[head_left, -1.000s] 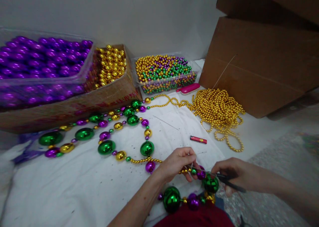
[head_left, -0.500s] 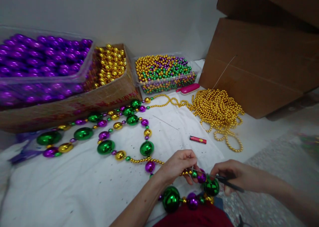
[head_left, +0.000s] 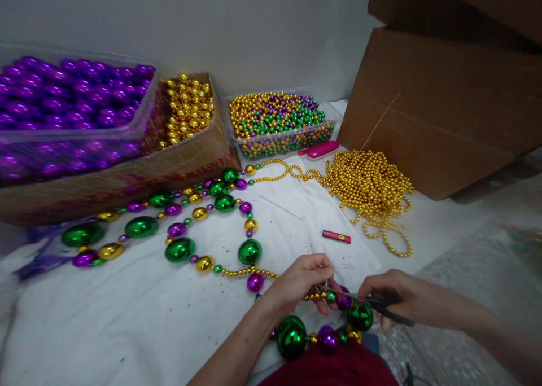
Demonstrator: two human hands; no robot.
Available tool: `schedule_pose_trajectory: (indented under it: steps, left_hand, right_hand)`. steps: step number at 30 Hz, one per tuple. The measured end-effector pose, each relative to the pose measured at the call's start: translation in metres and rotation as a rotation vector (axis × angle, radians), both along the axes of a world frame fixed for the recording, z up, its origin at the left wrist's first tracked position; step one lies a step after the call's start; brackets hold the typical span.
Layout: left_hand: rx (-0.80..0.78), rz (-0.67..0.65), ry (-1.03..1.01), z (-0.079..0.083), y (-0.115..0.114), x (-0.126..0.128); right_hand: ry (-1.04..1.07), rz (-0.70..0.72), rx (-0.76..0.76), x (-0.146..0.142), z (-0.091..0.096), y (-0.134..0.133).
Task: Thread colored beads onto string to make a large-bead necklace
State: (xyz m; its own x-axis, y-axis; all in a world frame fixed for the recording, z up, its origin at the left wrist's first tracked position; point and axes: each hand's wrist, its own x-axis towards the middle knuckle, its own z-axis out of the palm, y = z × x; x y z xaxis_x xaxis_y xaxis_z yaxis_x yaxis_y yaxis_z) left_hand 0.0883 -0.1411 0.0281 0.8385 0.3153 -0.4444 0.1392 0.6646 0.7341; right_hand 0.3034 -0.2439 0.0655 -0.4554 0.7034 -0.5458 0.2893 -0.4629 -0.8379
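Note:
My left hand (head_left: 308, 279) is closed in a pinch on the bead necklace, at a stretch of small gold beads (head_left: 314, 295) beside a green and a purple bead. In my right hand (head_left: 402, 298) is a pair of black-handled scissors (head_left: 389, 310), their thin blades pointing left toward my left fingertips. Whether the blades touch the string is too small to tell. Large green beads (head_left: 291, 336), with purple and gold ones between, hang below my hands over dark red clothing. The necklace continues left across the white cloth (head_left: 139, 307) in loops of green, purple and gold beads.
A red lighter (head_left: 336, 237) and a thin needle-like wire (head_left: 282, 207) lie on the cloth. Gold bead strands (head_left: 368, 180) are heaped near a large cardboard box (head_left: 440, 109). Behind stand a tub of purple beads (head_left: 76, 132), a box of gold beads (head_left: 186, 163) and a mixed-bead tub (head_left: 288, 135).
Both hands stay almost in place, with the scissors in the same position at the necklace. The view has shifted very slightly.

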Motion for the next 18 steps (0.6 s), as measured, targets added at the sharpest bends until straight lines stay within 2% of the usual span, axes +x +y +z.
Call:
schedule_pose_trajectory:
  steps: [3, 5, 7, 9, 12, 14, 18]
  left_hand:
    - [-0.025, 0.017, 0.0, -0.003, 0.003, -0.003]
    - [-0.036, 0.018, -0.006, -0.004, 0.005, -0.005]
    - [-0.036, 0.01, -0.008, -0.004, 0.005, -0.005]
    - [-0.021, -0.003, -0.004, -0.003, 0.004, -0.004]
    - [0.047, -0.01, 0.029, 0.001, 0.002, -0.002]
    - [0.111, -0.006, 0.071, 0.003, 0.002, -0.001]
    - [0.21, 0.028, 0.146, 0.003, 0.007, -0.002]
  right_hand:
    - [-0.025, -0.002, -0.011, 0.012, -0.001, -0.005]
    - [-0.055, -0.051, 0.0, 0.023, -0.006, -0.004]
    - [-0.129, -0.127, 0.101, 0.034, -0.012, 0.004]
    - [-0.3, -0.172, 0.301, 0.041, -0.018, 0.022]
    - [-0.72, -0.11, 0.565, 0.039, -0.023, 0.056]
    - [-0.91, -0.064, 0.631, 0.033, -0.027, 0.077]
    - [-1.05, -0.081, 0.66, 0.022, -0.037, 0.093]
